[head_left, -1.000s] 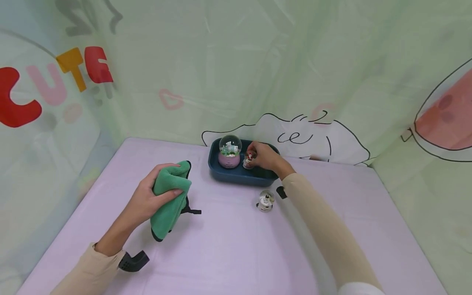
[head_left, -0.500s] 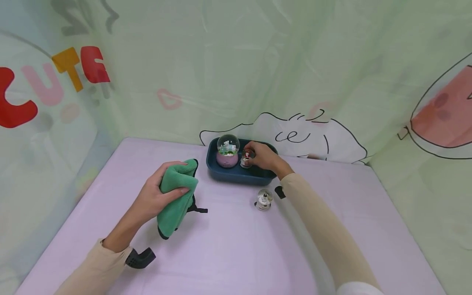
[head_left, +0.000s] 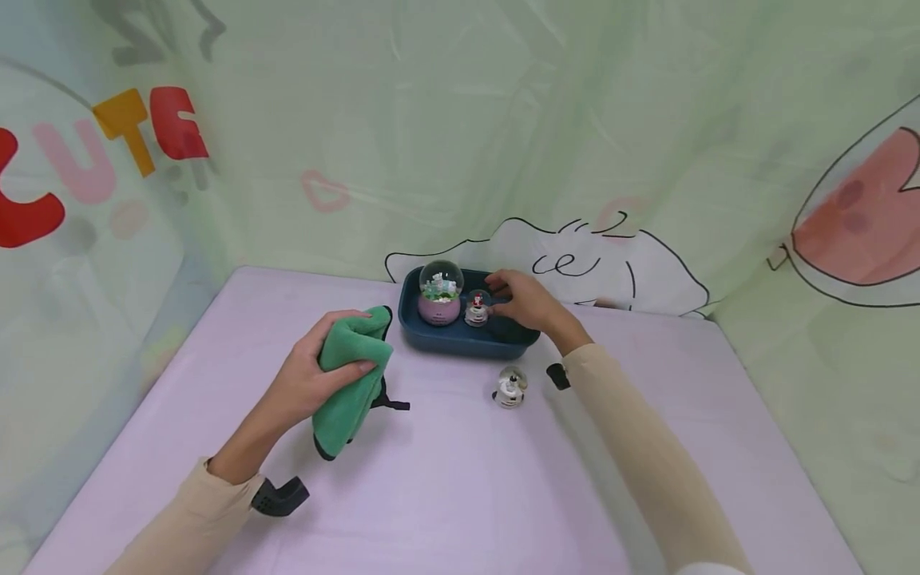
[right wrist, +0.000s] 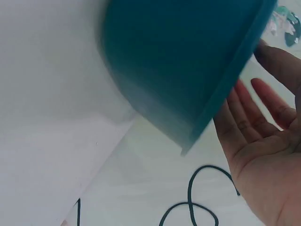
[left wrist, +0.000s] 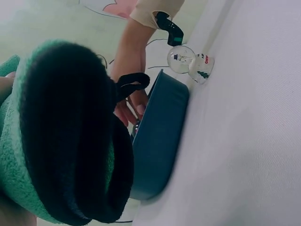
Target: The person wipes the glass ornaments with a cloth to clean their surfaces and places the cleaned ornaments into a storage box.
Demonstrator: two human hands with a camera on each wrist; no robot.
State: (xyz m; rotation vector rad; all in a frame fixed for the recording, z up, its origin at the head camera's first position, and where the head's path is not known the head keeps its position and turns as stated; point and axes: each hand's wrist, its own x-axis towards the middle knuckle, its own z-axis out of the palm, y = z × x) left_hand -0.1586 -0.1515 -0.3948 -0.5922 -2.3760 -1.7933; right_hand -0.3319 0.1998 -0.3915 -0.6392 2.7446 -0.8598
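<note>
My left hand (head_left: 305,379) grips a folded green cloth (head_left: 341,419) with black edging and a black loop, held above the table left of the tray. A dark blue tray (head_left: 460,343) stands at the back. Inside it, a large snow globe (head_left: 439,310) with a pink base sits beside a small snow globe (head_left: 476,314) with a red and white figure. My right hand (head_left: 529,303) is over the tray's right part, fingers parted just right of the small globe. Another small snow globe (head_left: 510,391) stands upright on the table in front of the tray.
The table (head_left: 460,495) has a pale lilac cover. Printed curtains (head_left: 460,144) hang close behind the tray and at both sides. Black camera mounts jut from the left (head_left: 280,497) and right wrists.
The right hand has let go of the small globe in the tray and drawn slightly to the right. The left hand has shifted a little to the right with the cloth.
</note>
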